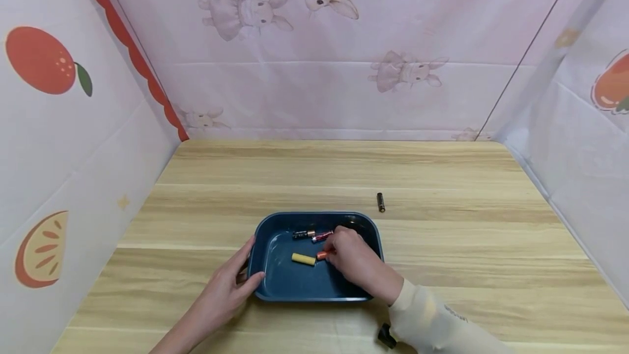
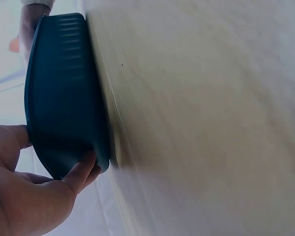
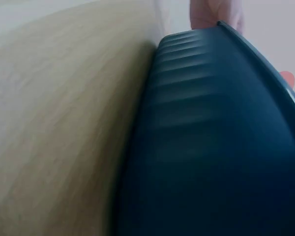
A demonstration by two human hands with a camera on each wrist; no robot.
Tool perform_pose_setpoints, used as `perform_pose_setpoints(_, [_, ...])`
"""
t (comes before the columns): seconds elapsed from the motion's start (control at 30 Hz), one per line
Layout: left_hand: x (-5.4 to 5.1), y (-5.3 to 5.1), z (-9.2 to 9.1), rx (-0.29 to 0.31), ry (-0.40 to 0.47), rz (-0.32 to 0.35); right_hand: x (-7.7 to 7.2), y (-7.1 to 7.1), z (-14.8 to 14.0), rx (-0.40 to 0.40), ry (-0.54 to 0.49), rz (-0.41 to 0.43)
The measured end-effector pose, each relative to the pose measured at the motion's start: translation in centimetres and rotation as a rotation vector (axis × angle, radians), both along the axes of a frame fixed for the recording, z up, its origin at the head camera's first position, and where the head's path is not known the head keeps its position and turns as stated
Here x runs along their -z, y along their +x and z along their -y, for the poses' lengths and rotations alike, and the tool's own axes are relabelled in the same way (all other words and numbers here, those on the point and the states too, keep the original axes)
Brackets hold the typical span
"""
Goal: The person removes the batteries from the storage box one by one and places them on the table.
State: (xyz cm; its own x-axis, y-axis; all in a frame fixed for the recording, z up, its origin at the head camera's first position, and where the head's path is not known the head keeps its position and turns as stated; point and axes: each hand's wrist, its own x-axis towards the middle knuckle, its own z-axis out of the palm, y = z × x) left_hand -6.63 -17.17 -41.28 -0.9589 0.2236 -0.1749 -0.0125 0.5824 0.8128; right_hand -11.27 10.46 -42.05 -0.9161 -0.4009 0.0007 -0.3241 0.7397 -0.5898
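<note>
A dark blue tray [image 1: 314, 293] stands on the table with several batteries in it. My left hand [image 1: 229, 283] grips its left end, thumb over the rim and fingers against the outer wall, as the left wrist view [image 2: 39, 196] also shows. My right hand [image 1: 355, 260] reaches inside over the right half and pinches an orange battery [image 1: 321, 255], partly hidden by the fingertips. Beside that lies a yellow battery [image 1: 303, 259]. Farther back in the tray are a black battery with a copper end [image 1: 303, 234] and a red one [image 1: 321, 236]. The right wrist view shows mostly the tray's outer wall [image 3: 201, 132].
A single black battery [image 1: 380, 202] lies on the wooden table [image 1: 196, 206] behind the tray's right corner. A small black object [image 1: 386, 336] is by the right sleeve. Printed cloth walls [image 1: 314, 97] bound the table at the back and both sides.
</note>
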Motion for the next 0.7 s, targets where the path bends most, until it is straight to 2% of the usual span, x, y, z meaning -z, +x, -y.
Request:
perform_pose_setpoints(0.2, [-0.1, 0.0, 0.0, -0.012, -0.005, 0.014, 0.0, 0.2, 0.1, -0.015, 0.087, -0.027])
perform_pose_setpoints(0.3, [-0.1, 0.1, -0.1, -0.016, -0.007, 0.022, -0.3, 0.1, -0.1, -0.009, 0.062, -0.017])
perform_pose_setpoints(0.4, [-0.1, 0.1, -0.1, -0.014, -0.016, 0.026, -1.0, -0.1, -0.5, 0.006, -0.033, 0.019])
perform_pose_setpoints(0.7, [-0.3, 0.1, 0.0, -0.009, -0.028, 0.020, -4.3, -0.3, -2.9, 0.063, -0.333, 0.107])
